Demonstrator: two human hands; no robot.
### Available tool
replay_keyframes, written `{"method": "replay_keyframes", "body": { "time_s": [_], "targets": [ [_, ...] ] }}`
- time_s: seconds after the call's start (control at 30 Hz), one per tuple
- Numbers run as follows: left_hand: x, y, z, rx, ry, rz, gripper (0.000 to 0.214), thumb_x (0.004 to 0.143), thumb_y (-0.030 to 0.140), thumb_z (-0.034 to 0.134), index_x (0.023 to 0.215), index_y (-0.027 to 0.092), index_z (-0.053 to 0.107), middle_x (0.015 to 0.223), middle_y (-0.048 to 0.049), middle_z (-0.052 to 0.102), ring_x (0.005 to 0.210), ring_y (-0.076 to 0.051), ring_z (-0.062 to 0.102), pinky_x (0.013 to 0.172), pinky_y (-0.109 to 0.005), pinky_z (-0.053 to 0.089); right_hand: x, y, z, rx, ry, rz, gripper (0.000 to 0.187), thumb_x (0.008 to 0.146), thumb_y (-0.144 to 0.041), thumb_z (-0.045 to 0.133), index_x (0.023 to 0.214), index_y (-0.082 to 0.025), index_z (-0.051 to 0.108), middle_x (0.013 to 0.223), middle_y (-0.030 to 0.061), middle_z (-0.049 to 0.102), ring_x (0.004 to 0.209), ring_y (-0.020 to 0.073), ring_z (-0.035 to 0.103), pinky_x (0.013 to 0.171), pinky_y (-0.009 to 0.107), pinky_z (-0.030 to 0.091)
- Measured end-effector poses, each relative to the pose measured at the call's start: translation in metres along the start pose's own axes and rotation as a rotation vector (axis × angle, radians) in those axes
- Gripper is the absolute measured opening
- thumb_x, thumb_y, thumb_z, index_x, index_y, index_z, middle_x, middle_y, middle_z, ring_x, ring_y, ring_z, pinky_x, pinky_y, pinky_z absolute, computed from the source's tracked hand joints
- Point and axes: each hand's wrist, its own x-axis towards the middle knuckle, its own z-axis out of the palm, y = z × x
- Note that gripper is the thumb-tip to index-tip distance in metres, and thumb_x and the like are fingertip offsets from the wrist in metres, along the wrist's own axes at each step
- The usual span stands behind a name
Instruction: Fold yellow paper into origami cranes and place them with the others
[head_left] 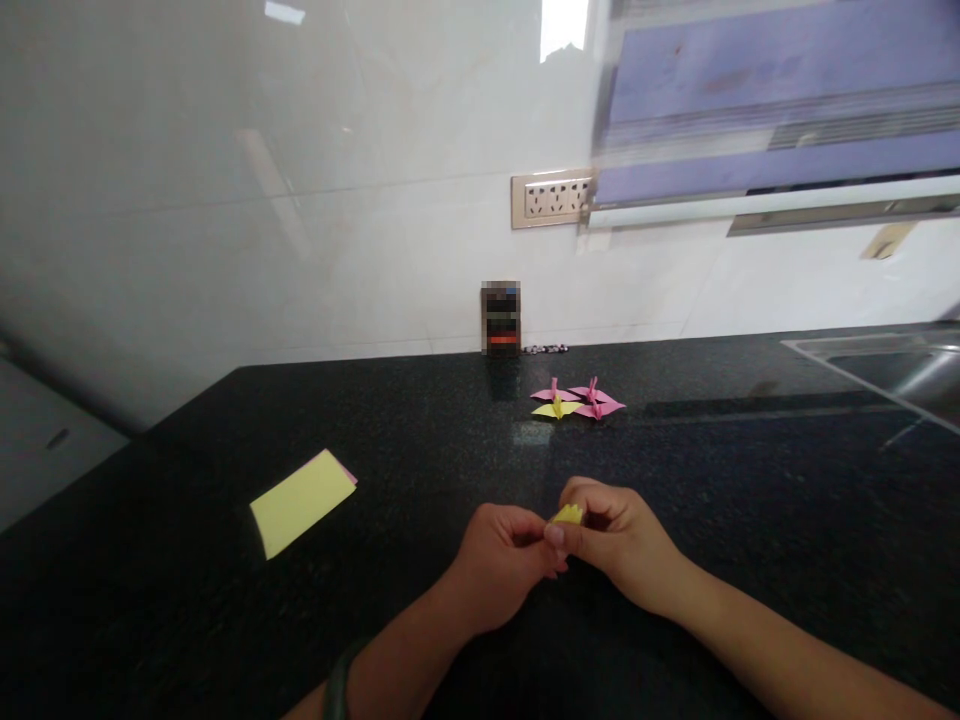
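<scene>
Between my two hands is a small piece of folded yellow paper [569, 514], mostly covered by my fingers. My left hand [504, 560] pinches it from the left, its fingertips meeting those of the other hand. On the right side my right hand [622, 540] grips the same paper, thumb in front and fingers curled behind. Beyond my hands stand several folded paper cranes: a yellow crane [557, 409] and pink ones, such as the pink crane [600, 408] at the right of the group.
Yellow paper sheets [304, 503] lie at the left with a pink edge beneath. A dark, blurred-out box [501, 320] stands against the wall, a beaded strand [546, 349] beside it. A metal sink [915, 370] is at the far right of the black countertop [187, 600].
</scene>
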Motion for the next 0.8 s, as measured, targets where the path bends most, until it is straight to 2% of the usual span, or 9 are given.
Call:
{"method": "replay_keyframes", "body": {
  "time_s": [0.2, 0.37, 0.47, 0.6, 0.67, 0.8],
  "targets": [
    [-0.001, 0.004, 0.004, 0.007, -0.043, 0.013, 0.021, 0.066, 0.028, 0.059, 0.054, 0.012, 0.061, 0.048, -0.0010, 0.055, 0.045, -0.009, 0.047, 0.047, -0.021, 0.037, -0.003, -0.004, -0.002, -0.016, 0.015, -0.003, 0.026, 0.073, -0.030, 0.057, 0.052, -0.014, 0.054, 0.057, -0.0018, 0.046, 0.052, 0.0089, 0.046, 0.047, 0.021, 0.036],
    [-0.002, 0.007, 0.003, 0.050, -0.070, -0.002, 0.023, 0.069, 0.029, 0.055, 0.056, 0.011, 0.058, 0.049, -0.0009, 0.054, 0.044, -0.008, 0.044, 0.045, -0.020, 0.033, -0.001, 0.000, -0.001, -0.013, 0.020, 0.103, 0.038, 0.081, -0.035, 0.044, 0.050, -0.014, 0.050, 0.050, -0.0039, 0.041, 0.044, 0.0067, 0.038, 0.042, 0.020, 0.029],
    [-0.002, 0.005, 0.002, 0.075, -0.067, -0.001, 0.022, 0.070, 0.030, 0.054, 0.057, 0.012, 0.055, 0.050, 0.0002, 0.052, 0.044, -0.008, 0.042, 0.044, -0.019, 0.031, 0.000, 0.007, 0.000, 0.062, 0.058, 0.171, 0.040, 0.081, -0.039, 0.042, 0.050, -0.014, 0.048, 0.046, -0.0048, 0.039, 0.039, 0.0059, 0.034, 0.039, 0.020, 0.025],
    [-0.002, 0.004, 0.000, 0.079, -0.033, 0.013, 0.022, 0.069, 0.030, 0.055, 0.056, 0.013, 0.049, 0.049, 0.0031, 0.047, 0.044, -0.007, 0.037, 0.044, -0.019, 0.027, 0.002, 0.012, -0.001, 0.173, 0.032, 0.220, 0.044, 0.083, -0.042, 0.036, 0.053, -0.014, 0.050, 0.042, -0.0040, 0.041, 0.038, 0.0063, 0.036, 0.041, 0.019, 0.028],
    [-0.002, 0.004, -0.002, 0.040, -0.003, 0.019, 0.024, 0.069, 0.031, 0.056, 0.054, 0.014, 0.047, 0.046, 0.0048, 0.043, 0.043, -0.006, 0.033, 0.043, -0.018, 0.025, 0.003, 0.011, -0.002, 0.198, -0.014, 0.201, 0.039, 0.081, -0.044, 0.039, 0.061, -0.014, 0.053, 0.047, -0.0028, 0.047, 0.042, 0.0070, 0.040, 0.043, 0.020, 0.032],
    [0.000, 0.005, -0.003, -0.036, 0.079, 0.026, 0.029, 0.067, 0.035, 0.057, 0.051, 0.014, 0.046, 0.044, 0.0052, 0.041, 0.042, -0.006, 0.032, 0.042, -0.019, 0.024, 0.003, 0.005, -0.002, 0.179, -0.037, 0.180, 0.027, 0.068, -0.041, 0.059, 0.068, -0.015, 0.054, 0.057, -0.0031, 0.049, 0.047, 0.0067, 0.041, 0.045, 0.019, 0.035]
  ]
}}
